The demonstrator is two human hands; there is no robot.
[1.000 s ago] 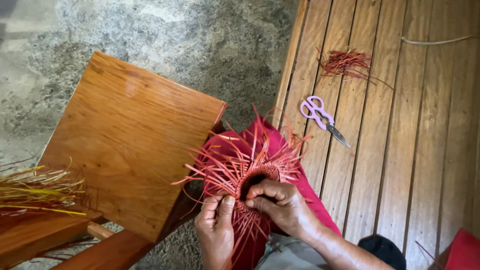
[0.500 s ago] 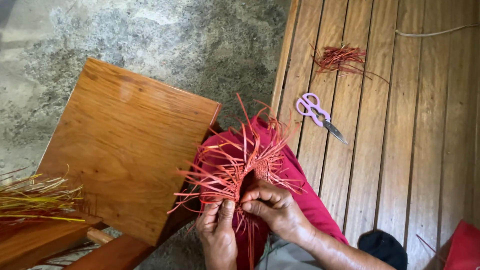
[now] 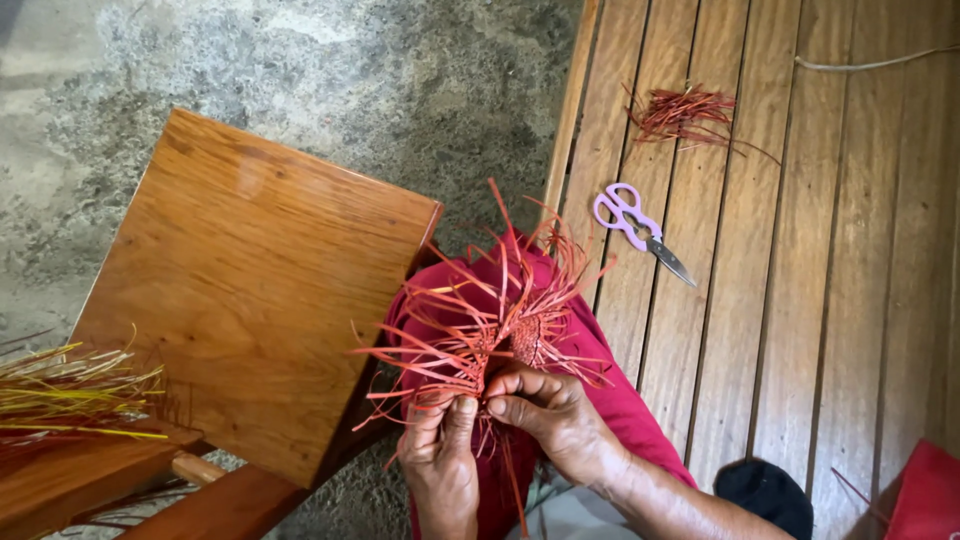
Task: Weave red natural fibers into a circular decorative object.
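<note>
A small red woven piece [image 3: 520, 338] with many loose red strips fanning out rests over my lap, which is covered in red cloth [image 3: 610, 390]. My left hand [image 3: 440, 455] pinches its near edge with thumb and fingers. My right hand [image 3: 550, 415] grips the same edge just to the right, fingertips almost touching the left hand's. The piece is tilted, so its opening is mostly hidden.
A wooden board [image 3: 250, 290] lies to the left, over a rough concrete floor [image 3: 300, 70]. Yellow and red strips [image 3: 70, 395] lie on its left end. Purple-handled scissors [image 3: 635, 228] and a bundle of red strips [image 3: 685, 112] lie on the slatted wooden bench [image 3: 820, 300].
The woven piece has been turned and tilted in both hands, so its round opening no longer faces up. Both hands kept their hold at the near edge.
</note>
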